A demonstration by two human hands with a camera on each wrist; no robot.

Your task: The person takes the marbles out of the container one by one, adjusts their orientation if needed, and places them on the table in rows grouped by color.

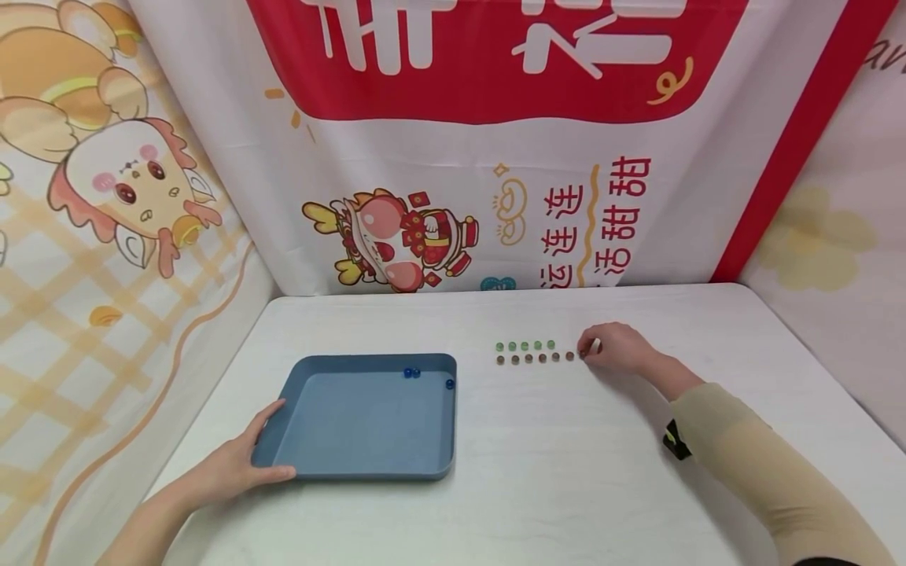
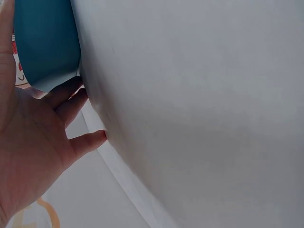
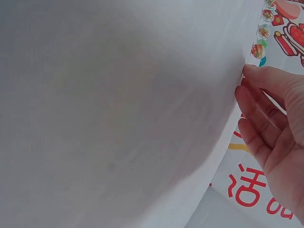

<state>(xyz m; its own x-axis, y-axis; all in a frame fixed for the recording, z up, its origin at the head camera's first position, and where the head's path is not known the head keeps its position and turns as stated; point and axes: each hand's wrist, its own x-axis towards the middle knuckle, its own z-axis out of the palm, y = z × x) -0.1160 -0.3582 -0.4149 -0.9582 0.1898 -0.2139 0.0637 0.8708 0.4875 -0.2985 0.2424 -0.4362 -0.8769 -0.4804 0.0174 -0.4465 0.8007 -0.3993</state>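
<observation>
My left hand point(image 1: 230, 465) grips the near left corner of a blue-grey tray point(image 1: 357, 464), thumb along the front rim and fingers at the left side. In the left wrist view the tray's wall point(image 2: 47, 42) rises beside the fingers. Several dark blue marbles point(image 1: 407, 373) lie in the tray's far right part. My right hand point(image 1: 619, 348) pinches a brownish marble point(image 1: 583, 354) at the right end of a row of brownish marbles point(image 1: 542, 358); the fingers mostly hide it. Behind that row stands a shorter row of green marbles point(image 1: 524, 346). In the right wrist view, marbles point(image 3: 259, 50) line up beyond the fingertips.
Everything rests on a white table point(image 1: 566, 487). A printed cloth point(image 1: 453, 157) hangs along its back edge, with patterned cloths at both sides. A dark strap piece point(image 1: 676, 440) shows under the right sleeve point(image 1: 757, 456).
</observation>
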